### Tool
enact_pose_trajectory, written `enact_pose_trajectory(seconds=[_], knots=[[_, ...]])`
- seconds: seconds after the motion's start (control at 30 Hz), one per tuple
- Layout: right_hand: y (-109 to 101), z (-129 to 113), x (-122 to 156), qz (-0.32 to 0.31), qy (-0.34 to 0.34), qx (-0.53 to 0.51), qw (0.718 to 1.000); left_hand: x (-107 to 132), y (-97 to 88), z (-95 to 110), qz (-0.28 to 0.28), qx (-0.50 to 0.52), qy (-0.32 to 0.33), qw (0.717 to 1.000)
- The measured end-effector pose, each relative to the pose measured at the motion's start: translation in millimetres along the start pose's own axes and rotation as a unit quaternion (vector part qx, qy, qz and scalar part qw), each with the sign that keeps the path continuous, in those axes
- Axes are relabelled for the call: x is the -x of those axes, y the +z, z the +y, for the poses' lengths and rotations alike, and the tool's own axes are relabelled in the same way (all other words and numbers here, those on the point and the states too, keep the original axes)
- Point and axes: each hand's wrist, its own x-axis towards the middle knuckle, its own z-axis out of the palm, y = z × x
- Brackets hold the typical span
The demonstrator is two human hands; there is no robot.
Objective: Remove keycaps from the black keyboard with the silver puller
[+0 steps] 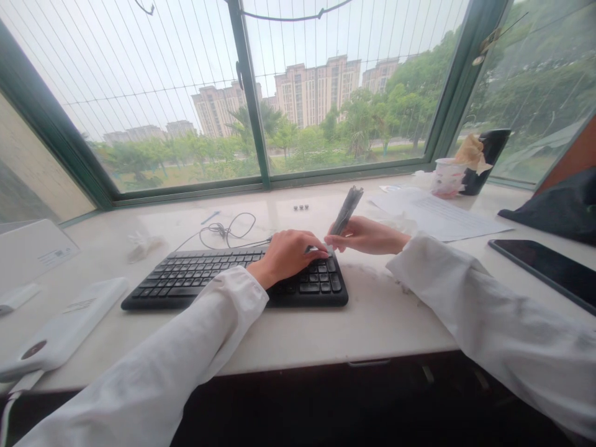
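Observation:
A black keyboard (186,276) lies on the white desk. Over its right-hand part my left hand (288,253) is bent, thumb and fingers drawn together above the number keys. What they pinch, if anything, is too small to make out. Just beyond those fingertips, my right hand (367,236) is closed around a dark grey, brush-like thing (347,211). This stands tilted, its ragged end up, and its lower end is hidden by the fingers. Both hands' fingertips almost meet at the keyboard's upper right corner. Behind them sit three small dark keycaps (300,207).
A thin cable (228,231) coils behind the keyboard. At left are a white power bank (69,329), a white box (37,251) and crumpled plastic (144,245). Paper (442,214), a cup (447,179), a black container (488,161) and a phone (549,267) lie right.

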Motion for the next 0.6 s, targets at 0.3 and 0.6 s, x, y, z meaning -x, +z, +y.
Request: enact_pose_trajectory(seconds=[0.3,0.6], knots=[[30,-1,-6,0.158,-0.03,0.13,0.978,1,4.7,-4,0.027,0.008,-0.016,0.999],[37,-6,-6,0.21,0.001,0.158,0.965,1,4.6,-3,0.023,0.016,-0.008,1.0]])
